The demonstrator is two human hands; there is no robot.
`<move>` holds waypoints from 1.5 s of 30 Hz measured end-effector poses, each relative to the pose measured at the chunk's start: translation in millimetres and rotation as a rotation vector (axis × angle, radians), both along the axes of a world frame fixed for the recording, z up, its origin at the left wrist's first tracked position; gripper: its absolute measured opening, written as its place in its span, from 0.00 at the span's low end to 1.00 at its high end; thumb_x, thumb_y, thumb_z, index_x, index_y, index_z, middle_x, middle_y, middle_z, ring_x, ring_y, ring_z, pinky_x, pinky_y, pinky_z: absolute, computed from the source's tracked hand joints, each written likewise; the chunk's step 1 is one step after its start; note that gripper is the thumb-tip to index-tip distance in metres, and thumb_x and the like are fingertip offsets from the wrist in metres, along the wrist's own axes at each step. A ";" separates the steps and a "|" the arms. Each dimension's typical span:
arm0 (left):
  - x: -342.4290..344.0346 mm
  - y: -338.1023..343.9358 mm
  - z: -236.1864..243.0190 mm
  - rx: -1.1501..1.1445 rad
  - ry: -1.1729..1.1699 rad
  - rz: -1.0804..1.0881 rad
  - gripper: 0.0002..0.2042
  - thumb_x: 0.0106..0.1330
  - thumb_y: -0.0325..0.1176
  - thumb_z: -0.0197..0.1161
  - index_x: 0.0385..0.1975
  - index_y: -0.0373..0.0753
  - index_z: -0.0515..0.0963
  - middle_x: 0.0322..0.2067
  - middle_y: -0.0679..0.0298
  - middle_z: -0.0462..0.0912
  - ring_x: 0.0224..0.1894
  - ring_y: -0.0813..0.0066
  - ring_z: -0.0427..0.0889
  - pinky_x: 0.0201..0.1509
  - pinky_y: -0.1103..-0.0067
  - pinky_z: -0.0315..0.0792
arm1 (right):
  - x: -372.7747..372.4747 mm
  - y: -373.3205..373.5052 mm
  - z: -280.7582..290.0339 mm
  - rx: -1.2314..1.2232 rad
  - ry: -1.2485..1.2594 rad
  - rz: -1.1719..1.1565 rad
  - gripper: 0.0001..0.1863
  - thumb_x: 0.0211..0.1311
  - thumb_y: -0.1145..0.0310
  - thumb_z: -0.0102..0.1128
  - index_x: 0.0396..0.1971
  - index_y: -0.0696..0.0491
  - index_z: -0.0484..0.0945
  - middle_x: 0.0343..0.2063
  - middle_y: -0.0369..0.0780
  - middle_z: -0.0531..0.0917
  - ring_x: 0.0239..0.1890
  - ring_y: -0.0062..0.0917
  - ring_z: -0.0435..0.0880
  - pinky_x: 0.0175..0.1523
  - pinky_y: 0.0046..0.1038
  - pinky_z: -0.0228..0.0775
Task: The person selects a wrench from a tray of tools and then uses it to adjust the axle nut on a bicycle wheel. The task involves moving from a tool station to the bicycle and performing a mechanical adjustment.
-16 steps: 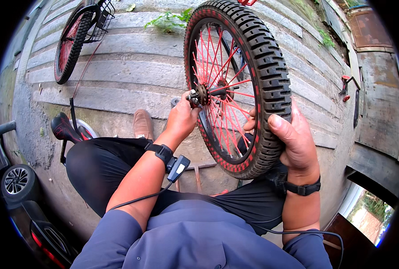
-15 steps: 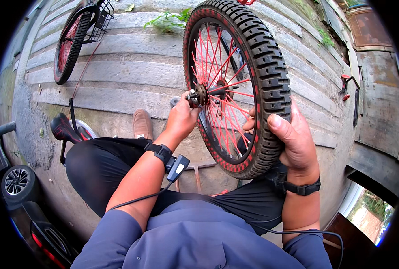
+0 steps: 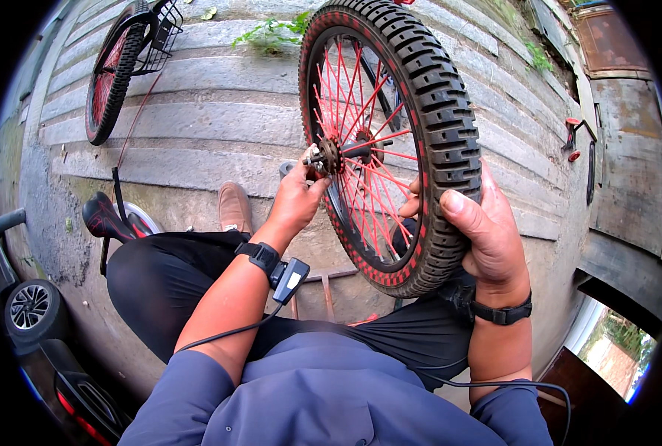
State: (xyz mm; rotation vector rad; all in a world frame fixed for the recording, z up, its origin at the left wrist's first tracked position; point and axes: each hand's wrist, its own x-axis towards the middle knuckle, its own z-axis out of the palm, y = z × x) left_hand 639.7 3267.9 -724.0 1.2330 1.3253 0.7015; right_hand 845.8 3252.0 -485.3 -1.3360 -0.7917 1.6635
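A bicycle wheel (image 3: 453, 134) with a black knobbly tyre, red spokes and a red-checked rim stands tilted between my knees. My right hand (image 3: 487, 234) grips its tyre from the right, thumb on the tread and fingertips showing inside the rim. On the left side, my left hand (image 3: 299, 195) is closed at the hub's axle end, its fingers pinching small metal hardware (image 3: 315, 157) beside the sprocket (image 3: 332, 157). The exact shape of that hardware is partly hidden by the fingers. A strap with a small device sits on my left wrist.
Another bicycle wheel (image 3: 112, 82) with a wire basket (image 3: 160, 37) stands far left. A black saddle (image 3: 102, 215) is near my left knee. A car wheel (image 3: 30, 308) lies at the left edge. A red pedal and crank (image 3: 573, 134) lie to the right, near a rusty metal panel (image 3: 624, 141).
The bicycle wheel has shifted very slightly left. My left fingers have changed position a little at the axle hardware, while my right hand keeps its hold on the tyre.
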 end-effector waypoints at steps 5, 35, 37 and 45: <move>-2.0 0.2 -4.9 0.031 0.015 0.024 0.26 0.63 0.22 0.61 0.63 0.40 0.69 0.45 0.62 0.82 0.46 0.76 0.79 0.54 0.76 0.72 | -1.5 0.1 -0.4 0.010 -0.015 0.028 0.33 0.58 0.64 0.66 0.59 0.61 0.62 0.41 0.41 0.80 0.42 0.24 0.81 0.53 0.28 0.70; -7.9 13.4 6.8 -0.177 -0.441 -0.049 0.28 0.63 0.32 0.47 0.67 0.38 0.63 0.56 0.73 0.71 0.54 0.85 0.67 0.60 0.82 0.60 | -3.0 1.3 0.9 -0.009 -0.016 0.005 0.32 0.58 0.67 0.66 0.59 0.61 0.62 0.38 0.41 0.81 0.39 0.22 0.82 0.51 0.26 0.71; -7.4 13.5 7.9 -0.174 -0.460 -0.060 0.27 0.64 0.32 0.47 0.66 0.38 0.63 0.57 0.72 0.71 0.54 0.84 0.68 0.61 0.82 0.61 | -2.2 1.3 -1.0 -0.006 -0.016 0.008 0.32 0.58 0.67 0.66 0.59 0.61 0.62 0.37 0.41 0.82 0.39 0.22 0.82 0.51 0.26 0.71; -6.1 9.1 19.4 -0.290 -0.494 -0.029 0.26 0.69 0.36 0.47 0.67 0.39 0.61 0.61 0.64 0.69 0.63 0.74 0.67 0.69 0.72 0.59 | -1.2 1.7 -1.8 0.016 -0.030 0.032 0.32 0.58 0.65 0.66 0.58 0.61 0.63 0.36 0.40 0.82 0.39 0.21 0.81 0.51 0.25 0.71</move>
